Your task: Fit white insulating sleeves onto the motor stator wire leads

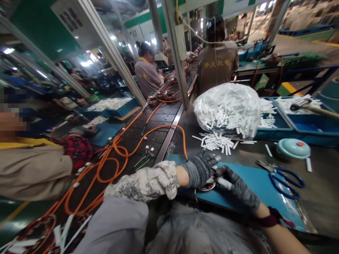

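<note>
On the dark workbench [317, 201], the wound ring [208, 186] lies by the near edge of the blue mat [259, 180], left of its middle. Your left hand [199, 170] covers its far-left side; your right hand [235, 183], fingers curled, meets its right side, equally near. I cannot tell whether either grips.

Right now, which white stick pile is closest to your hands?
The small loose pile, just beyond the left hand; the bag and blue trays are farther.

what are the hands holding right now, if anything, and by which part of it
The left hand and right hand are at the far and right edges of a round, copper-wound part; whether they truly hold it cannot be told.
</note>
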Demonstrator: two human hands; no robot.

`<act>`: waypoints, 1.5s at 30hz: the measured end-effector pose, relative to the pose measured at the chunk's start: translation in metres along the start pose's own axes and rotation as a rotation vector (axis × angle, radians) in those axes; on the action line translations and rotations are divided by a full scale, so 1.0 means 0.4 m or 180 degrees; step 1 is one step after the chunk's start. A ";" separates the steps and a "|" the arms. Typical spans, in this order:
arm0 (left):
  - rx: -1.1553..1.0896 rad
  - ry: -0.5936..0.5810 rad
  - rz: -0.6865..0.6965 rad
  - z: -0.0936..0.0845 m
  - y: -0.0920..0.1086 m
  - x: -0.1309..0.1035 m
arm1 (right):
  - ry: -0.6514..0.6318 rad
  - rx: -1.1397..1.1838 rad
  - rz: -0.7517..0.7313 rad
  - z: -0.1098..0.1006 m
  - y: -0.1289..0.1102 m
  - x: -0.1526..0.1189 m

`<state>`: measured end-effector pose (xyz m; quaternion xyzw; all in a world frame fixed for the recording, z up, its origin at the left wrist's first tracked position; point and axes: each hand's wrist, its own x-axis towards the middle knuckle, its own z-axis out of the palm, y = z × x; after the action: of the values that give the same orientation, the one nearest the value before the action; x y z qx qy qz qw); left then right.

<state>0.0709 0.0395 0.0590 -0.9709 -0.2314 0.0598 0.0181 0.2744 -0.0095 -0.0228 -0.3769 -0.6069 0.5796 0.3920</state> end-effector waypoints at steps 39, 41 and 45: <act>-0.2441 0.0323 0.0384 -0.002 -0.181 -0.126 | 0.0311 -0.2216 -0.1222 0.108 0.029 -0.117; -0.2749 0.0370 0.0651 0.025 -0.196 -0.154 | 0.0083 -0.2808 -0.1588 0.127 0.036 -0.099; -0.2629 0.0902 -0.0209 0.097 -0.130 -0.185 | -0.0080 -0.3328 -0.1650 0.108 0.060 -0.026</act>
<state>-0.0229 0.0527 0.0318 -0.8873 -0.2619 -0.1721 -0.3383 0.2394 -0.0354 -0.0481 -0.3526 -0.8894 0.0926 0.2757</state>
